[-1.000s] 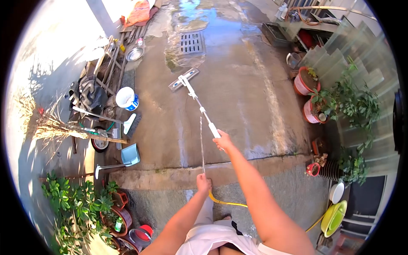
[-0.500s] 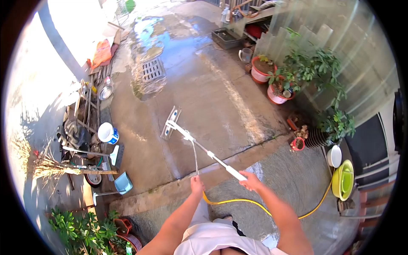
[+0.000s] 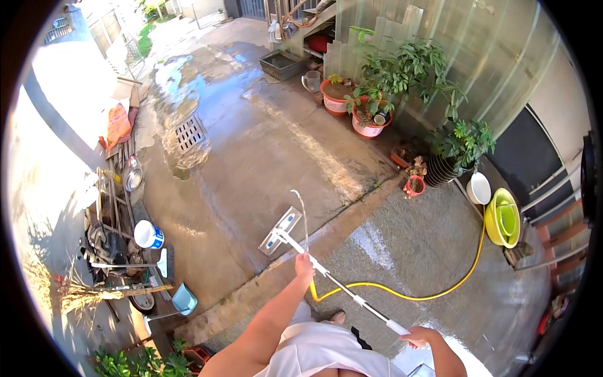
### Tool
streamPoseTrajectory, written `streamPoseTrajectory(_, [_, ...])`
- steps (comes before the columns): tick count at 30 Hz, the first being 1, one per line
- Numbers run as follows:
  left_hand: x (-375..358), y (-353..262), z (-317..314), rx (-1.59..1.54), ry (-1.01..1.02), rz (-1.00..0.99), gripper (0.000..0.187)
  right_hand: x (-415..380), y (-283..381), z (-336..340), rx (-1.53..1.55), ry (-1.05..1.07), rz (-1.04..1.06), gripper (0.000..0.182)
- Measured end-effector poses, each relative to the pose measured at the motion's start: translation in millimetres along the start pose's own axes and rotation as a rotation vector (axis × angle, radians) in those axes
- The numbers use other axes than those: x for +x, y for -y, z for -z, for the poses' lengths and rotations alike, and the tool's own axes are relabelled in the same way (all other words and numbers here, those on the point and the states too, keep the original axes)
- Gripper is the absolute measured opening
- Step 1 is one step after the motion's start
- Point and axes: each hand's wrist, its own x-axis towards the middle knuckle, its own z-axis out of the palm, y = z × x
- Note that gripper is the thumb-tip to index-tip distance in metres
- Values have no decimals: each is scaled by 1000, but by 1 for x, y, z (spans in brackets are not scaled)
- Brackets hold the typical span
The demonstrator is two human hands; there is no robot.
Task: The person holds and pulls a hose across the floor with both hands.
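Observation:
My left hand (image 3: 304,266) is closed around the end of a yellow hose (image 3: 389,290). A thin stream of water (image 3: 303,207) arcs forward from it over the concrete. In my right hand (image 3: 417,337) is the white grip at the near end of a long-handled flat mop (image 3: 344,288). Its pole slants up and left, passing close to my left hand. The flat rectangular mop head (image 3: 281,230) rests on the wet ground just beyond the raised concrete edge.
A drain grate (image 3: 190,132) lies in the wet ground ahead. Potted plants (image 3: 370,130) line the right side, with yellow-green basins (image 3: 502,217) nearer. On the left are a white bucket (image 3: 148,234), a blue dustpan (image 3: 184,300) and a straw broom (image 3: 88,295).
My right hand has drawn back to the lower right, pulling the mop head nearer to the concrete edge. The left hand still holds the hose, with water running. The camera view has shifted.

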Motion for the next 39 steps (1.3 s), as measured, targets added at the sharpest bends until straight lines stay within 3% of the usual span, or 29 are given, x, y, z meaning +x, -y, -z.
streamPoseTrajectory(2, [6,-8,-7,61,-32,-1,22,47,7,-5,-80,86,-62,41])
streamPoseTrajectory(3, [9,-15,-9,71,-42,2,22,43,47,-8,-86,100,-75,45])
streamPoseTrajectory(5, [15,-29,-9,52,-37,19,21,93,83,-8,216,280,104,45])
streamPoseTrajectory(6, [20,-36,-3,24,-24,32,21,158,89,-13,265,313,81,39])
streamPoseTrajectory(8, [30,-49,8,2,-9,54,22,192,146,-31,522,191,105,34])
streamPoseTrajectory(10, [39,-64,20,10,-8,66,22,202,203,-47,574,36,109,32])
streamPoseTrajectory(13, [48,-86,33,-10,12,137,22,221,215,-50,493,63,241,34])
streamPoseTrajectory(16, [46,-99,34,29,24,164,28,199,193,-46,436,-18,153,28])
streamPoseTrajectory(23, [51,-72,7,165,148,219,21,91,120,-106,782,-12,67,23])
streamPoseTrajectory(27, [25,-57,-44,220,129,245,27,60,76,-149,948,-80,48,18])
streamPoseTrajectory(32, [-36,-31,-123,447,324,215,26,42,17,-198,1194,-210,19,17])
streamPoseTrajectory(39, [-106,55,-231,745,546,164,24,4,-66,-248,1488,-305,-68,20])
